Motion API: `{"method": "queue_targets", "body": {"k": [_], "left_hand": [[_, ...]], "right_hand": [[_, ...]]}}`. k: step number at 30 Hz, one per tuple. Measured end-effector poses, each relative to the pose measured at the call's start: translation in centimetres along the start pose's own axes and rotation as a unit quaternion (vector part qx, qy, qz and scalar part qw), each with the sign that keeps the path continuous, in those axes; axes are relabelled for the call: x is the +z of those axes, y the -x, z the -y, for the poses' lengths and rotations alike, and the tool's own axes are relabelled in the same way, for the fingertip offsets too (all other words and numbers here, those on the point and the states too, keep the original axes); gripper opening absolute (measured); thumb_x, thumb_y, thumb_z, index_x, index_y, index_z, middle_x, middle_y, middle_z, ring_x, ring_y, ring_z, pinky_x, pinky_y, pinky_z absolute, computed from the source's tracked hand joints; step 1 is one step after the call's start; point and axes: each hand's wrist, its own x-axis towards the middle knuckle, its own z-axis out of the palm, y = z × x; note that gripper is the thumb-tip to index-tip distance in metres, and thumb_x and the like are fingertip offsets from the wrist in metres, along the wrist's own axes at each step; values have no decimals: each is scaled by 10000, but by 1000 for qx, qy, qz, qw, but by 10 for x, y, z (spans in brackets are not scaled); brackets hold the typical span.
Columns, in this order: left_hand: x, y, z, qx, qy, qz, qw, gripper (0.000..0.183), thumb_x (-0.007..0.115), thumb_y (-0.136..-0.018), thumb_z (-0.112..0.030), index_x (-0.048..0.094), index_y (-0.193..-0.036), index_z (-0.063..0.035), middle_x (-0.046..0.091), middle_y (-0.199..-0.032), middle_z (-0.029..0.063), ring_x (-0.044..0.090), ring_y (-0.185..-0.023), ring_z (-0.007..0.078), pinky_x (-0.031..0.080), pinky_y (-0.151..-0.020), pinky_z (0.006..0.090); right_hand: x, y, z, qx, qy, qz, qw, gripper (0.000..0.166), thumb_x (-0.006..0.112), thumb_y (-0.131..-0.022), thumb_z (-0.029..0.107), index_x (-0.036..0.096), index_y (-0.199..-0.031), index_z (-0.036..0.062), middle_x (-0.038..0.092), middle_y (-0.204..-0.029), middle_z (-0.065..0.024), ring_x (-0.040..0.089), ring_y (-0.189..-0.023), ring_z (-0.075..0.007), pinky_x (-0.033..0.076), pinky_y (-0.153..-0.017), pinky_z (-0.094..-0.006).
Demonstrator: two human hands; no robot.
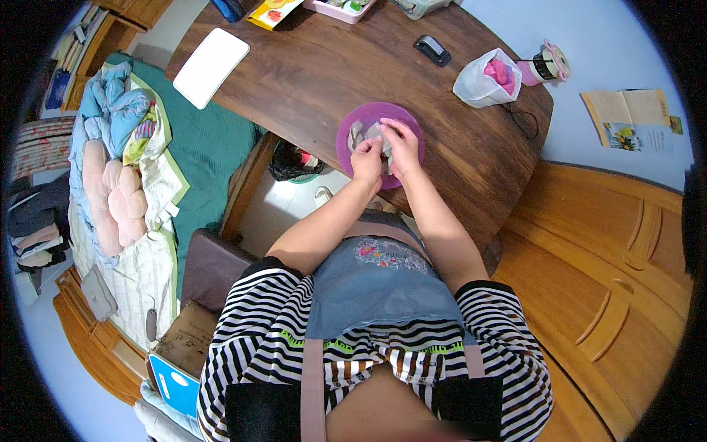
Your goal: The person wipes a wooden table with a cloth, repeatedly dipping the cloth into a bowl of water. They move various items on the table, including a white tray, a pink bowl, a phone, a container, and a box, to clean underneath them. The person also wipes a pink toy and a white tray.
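A round purple plastic basin stands near the front edge of the dark wooden table. Crumpled pale grey, soft-looking pieces lie in it; their material is not clear. Over the basin, my left hand pinches a pale piece between thumb and fingers. My right hand meets it from the other side, its fingertips on the same piece. The fingers partly cover what they hold and much of the basin's inside.
On the wooden table are a white tablet-like board, a black stapler-like object, a white bag with pink contents, a pink-and-white cup-like item and a pink tray. A lined bin stands below, left.
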Motion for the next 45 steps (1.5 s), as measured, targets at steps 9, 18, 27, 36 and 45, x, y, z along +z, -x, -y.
{"method": "queue_targets", "body": {"k": [9,18,27,36,45], "left_hand": [[-3,-2,14,-12,-155,-38,987,338,583,-936,-308,512,-1040,6,560,-856,79,505,-752,160,432,-642,309],[-7,-2,11,208,-384,-60,898,370,611,-900,-292,495,-884,59,597,-873,304,604,-824,417,470,-727,445],[-11,-11,12,245,-449,-46,858,396,555,-916,-343,536,-828,42,601,-766,308,602,-752,478,473,-661,513],[-16,-8,10,261,-487,-31,833,352,514,-926,-335,551,-841,5,606,-756,291,602,-747,472,475,-660,534],[-21,-8,6,260,-568,21,781,375,464,-948,-367,592,-863,-25,619,-763,272,610,-749,463,467,-693,555]], "right_hand": [[9,-9,8,123,-114,-18,986,266,723,-820,226,603,-673,41,602,-686,-47,561,-689,-159,428,-676,-303],[13,-24,-7,186,-144,-45,971,280,673,-846,164,475,-662,90,513,-669,-51,510,-594,-178,445,-554,-315],[15,-28,-8,219,-129,-73,964,164,561,-833,58,504,-682,83,475,-636,-24,443,-508,-132,393,-440,-263],[20,-25,-14,190,-86,-82,974,158,547,-824,40,516,-677,87,456,-608,-9,412,-479,-112,344,-397,-272],[2,-24,-15,177,-100,-40,978,65,577,-851,66,568,-787,54,491,-651,-24,474,-537,-130,393,-440,-277]]}}
